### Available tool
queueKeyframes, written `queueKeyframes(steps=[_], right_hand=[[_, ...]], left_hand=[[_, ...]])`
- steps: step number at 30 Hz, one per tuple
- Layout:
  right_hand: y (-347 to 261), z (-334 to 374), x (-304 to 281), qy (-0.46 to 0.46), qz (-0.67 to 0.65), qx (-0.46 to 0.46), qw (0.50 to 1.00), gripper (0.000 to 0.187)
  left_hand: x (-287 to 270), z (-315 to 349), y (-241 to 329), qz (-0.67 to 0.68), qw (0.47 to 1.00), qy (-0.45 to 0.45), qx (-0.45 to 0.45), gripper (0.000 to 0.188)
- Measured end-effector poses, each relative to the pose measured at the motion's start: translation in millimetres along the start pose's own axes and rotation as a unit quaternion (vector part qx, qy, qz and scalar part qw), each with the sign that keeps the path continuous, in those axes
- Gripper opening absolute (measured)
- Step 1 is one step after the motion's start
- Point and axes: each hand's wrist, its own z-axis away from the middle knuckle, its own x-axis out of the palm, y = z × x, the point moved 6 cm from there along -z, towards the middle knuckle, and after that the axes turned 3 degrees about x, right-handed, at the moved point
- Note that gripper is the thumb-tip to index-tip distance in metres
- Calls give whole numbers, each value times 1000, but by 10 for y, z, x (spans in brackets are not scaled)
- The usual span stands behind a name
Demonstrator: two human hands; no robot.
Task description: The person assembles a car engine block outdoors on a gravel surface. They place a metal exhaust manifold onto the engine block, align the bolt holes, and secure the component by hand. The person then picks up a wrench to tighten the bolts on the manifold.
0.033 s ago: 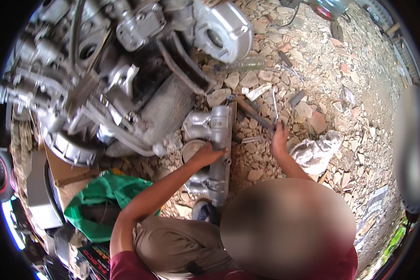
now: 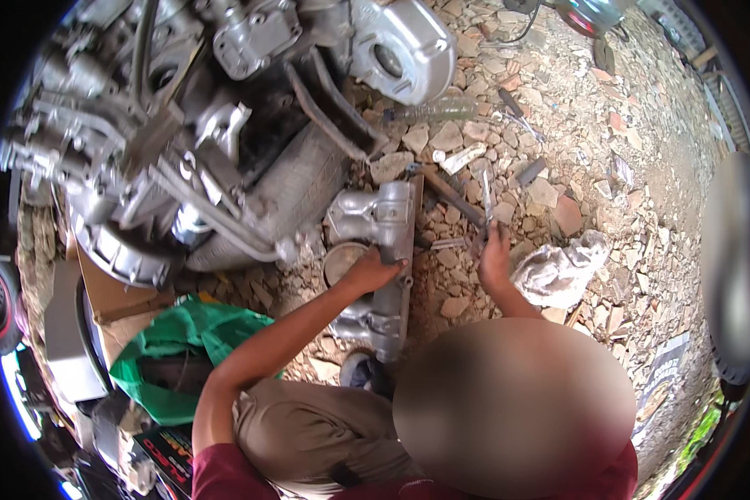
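Note:
A grey cast-metal engine part [image 2: 394, 237] with rounded ports along one side lies on the stony ground before me. My left hand [image 2: 375, 272] grips its middle, with one finger stretched over toward its right edge. To the right of the casting, my right hand [image 2: 495, 258] is closed around a slim silver wrench [image 2: 487, 198], whose free end points away from me. A dark bar-like tool [image 2: 450, 195] lies slantwise between the casting and my right hand. Another small metal tool [image 2: 450, 243] lies just left of that hand.
A large engine assembly [image 2: 250, 37] and a dark cylindrical part [image 2: 279, 192] fill the far left. A green bag [image 2: 187, 321] stands near my left arm. A whitish rag [image 2: 562, 271], a plastic bottle [image 2: 442, 110] and a dark-handled tool [image 2: 511, 103] lie among broken stones.
My right hand has shifted slightly left and toward me, and the wrench's free end has swung a little left. My left hand stays on the casting.

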Motion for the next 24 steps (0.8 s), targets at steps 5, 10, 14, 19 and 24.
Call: queueKeyframes(steps=[5,10,14,19,24], right_hand=[[642,511,-142,-90,45,72,992,22],[863,743,-52,-95,155,185,966,28],[685,812,-169,-117,246,156,949,38],[641,667,-307,-158,290,-10,944,36],[383,712,-95,-198,436,-133,868,31]], left_hand=[[62,444,243,-97,990,40,96,104],[-65,698,-5,-100,979,63,163,80],[-27,794,-291,-51,979,67,183,62],[89,826,-389,-5,977,101,188,54],[216,846,-375,57,982,143,109,73]])
